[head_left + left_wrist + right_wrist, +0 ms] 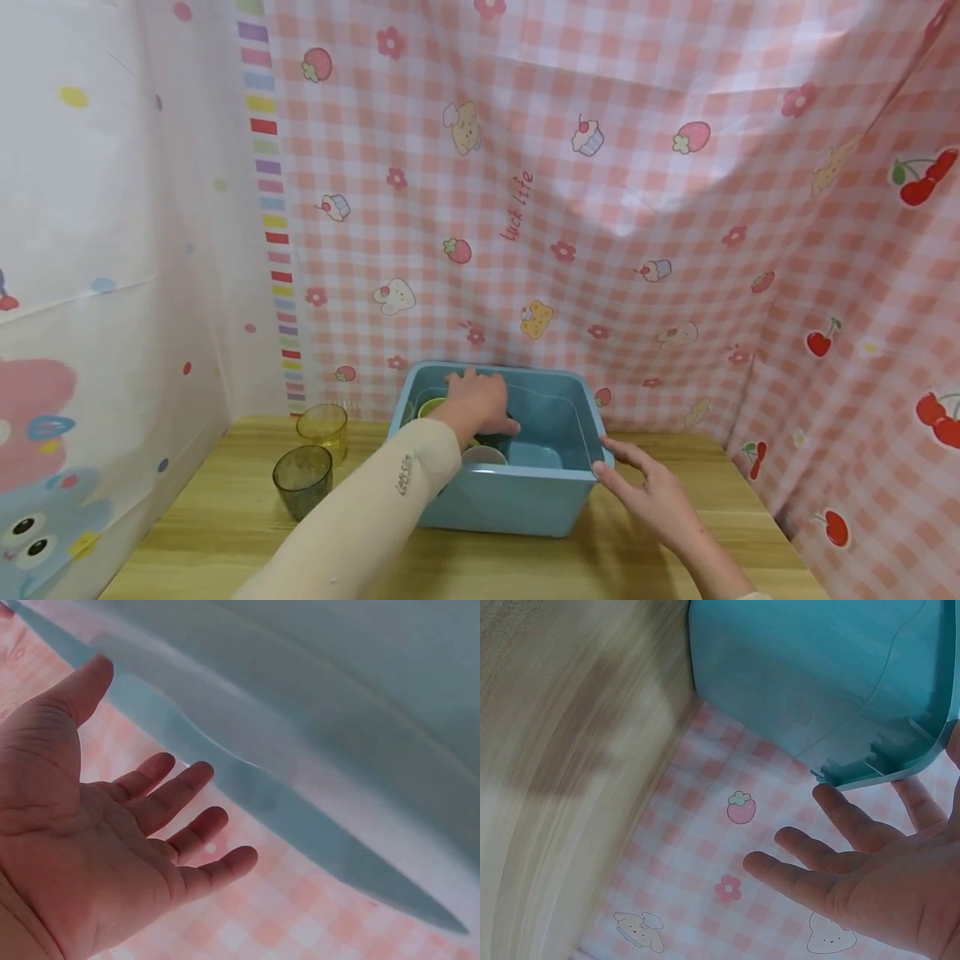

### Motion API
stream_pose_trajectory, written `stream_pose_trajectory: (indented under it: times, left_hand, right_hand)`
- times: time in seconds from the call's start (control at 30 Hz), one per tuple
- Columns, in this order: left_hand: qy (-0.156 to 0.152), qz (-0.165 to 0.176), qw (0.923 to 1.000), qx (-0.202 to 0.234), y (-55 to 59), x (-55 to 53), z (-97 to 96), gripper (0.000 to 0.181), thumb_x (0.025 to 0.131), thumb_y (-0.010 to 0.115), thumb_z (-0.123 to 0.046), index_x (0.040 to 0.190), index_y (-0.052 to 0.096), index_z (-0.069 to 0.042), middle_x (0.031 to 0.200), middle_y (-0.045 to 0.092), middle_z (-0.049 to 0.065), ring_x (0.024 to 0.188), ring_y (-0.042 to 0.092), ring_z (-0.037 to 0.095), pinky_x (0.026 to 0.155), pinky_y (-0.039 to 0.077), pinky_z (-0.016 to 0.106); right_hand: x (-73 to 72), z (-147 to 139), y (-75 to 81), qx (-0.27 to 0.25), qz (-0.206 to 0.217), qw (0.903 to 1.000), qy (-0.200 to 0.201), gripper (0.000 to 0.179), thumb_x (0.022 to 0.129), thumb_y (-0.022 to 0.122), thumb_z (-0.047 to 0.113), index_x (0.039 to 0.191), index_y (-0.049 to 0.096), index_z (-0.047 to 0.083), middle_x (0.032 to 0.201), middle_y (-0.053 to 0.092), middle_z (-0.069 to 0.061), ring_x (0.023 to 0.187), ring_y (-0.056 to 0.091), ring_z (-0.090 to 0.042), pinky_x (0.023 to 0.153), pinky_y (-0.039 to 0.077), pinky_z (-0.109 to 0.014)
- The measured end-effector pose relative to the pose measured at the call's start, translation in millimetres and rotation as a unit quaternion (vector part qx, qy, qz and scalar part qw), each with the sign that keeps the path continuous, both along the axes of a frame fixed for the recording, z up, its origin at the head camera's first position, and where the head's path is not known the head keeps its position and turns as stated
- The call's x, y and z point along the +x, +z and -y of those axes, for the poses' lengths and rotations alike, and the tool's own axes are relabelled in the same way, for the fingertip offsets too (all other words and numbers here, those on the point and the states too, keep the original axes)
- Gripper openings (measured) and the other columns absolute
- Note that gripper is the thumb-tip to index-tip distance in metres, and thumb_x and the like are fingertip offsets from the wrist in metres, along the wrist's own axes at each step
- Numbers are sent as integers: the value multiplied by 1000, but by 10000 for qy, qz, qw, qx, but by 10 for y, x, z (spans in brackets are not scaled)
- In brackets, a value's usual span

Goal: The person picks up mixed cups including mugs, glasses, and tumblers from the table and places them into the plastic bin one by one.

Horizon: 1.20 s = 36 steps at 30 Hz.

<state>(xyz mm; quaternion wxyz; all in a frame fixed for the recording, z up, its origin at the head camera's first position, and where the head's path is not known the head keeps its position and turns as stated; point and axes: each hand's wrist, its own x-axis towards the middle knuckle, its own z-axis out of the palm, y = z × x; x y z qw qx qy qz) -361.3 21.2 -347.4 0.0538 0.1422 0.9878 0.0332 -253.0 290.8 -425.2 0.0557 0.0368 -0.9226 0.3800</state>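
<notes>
A blue plastic bin (510,500) stands on the wooden table, also seen as a blue wall in both wrist views. My left hand (480,404) reaches over its left half. Its fingers (202,776) are loosely spread in the left wrist view, with nothing between them. Around that hand, inside the bin, are a yellow-green rimmed thing (431,407), a dark object (495,437) and a pale round-edged thing (483,456), each partly hidden. My right hand (652,492) touches the bin's right rim with thumb and index finger, the other fingers (802,885) extended below the rim.
Left of the bin, a clear yellow cup (322,429) stands behind a dark grey transparent cup (303,482). Pink checked cloth (525,208) hangs right behind the bin and along the right side. A white patterned cloth (112,250) hangs on the left.
</notes>
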Motion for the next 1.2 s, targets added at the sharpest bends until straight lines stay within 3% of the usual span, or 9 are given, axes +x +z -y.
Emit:
stream_pose_trajectory:
  times: [0.23, 0.57, 0.93, 1.2]
  left_hand:
    - [-133, -161, 9991, 364, 46, 43, 99, 80, 95, 75, -60, 153, 55, -9, 152, 63, 8, 154, 41, 40, 125, 35, 63]
    - [-399, -451, 9946, 847, 112, 138, 237, 79, 94, 75, -62, 151, 56, -10, 146, 66, 7, 137, 52, 34, 121, 42, 56]
    - [-410, -883, 9796, 1758, 190, 278, 509, 71, 95, 76, -57, 151, 60, -15, 146, 67, 7, 138, 54, 34, 118, 46, 56]
    - [-273, -921, 9712, 2182, 190, 319, 782, 71, 96, 77, -53, 151, 58, -13, 148, 66, 10, 140, 56, 35, 115, 51, 56]
  right_hand:
    - [13, 6, 0, -92, 23, 9999, 46, 62, 105, 61, 58, 158, 54, 27, 160, 56, -17, 149, 51, -43, 110, 50, -68]
    - [12, 3, -9, -133, 25, 9999, 34, 62, 105, 61, 59, 158, 54, 27, 160, 55, -17, 150, 50, -43, 111, 48, -69]
    - [13, 4, -18, -130, 107, 9998, 65, 64, 104, 61, 60, 159, 53, 28, 162, 54, -17, 150, 49, -43, 111, 48, -70]
    - [1, 7, -13, -140, 53, 9998, 88, 63, 105, 61, 59, 158, 53, 27, 161, 55, -16, 150, 50, -43, 111, 47, -71]
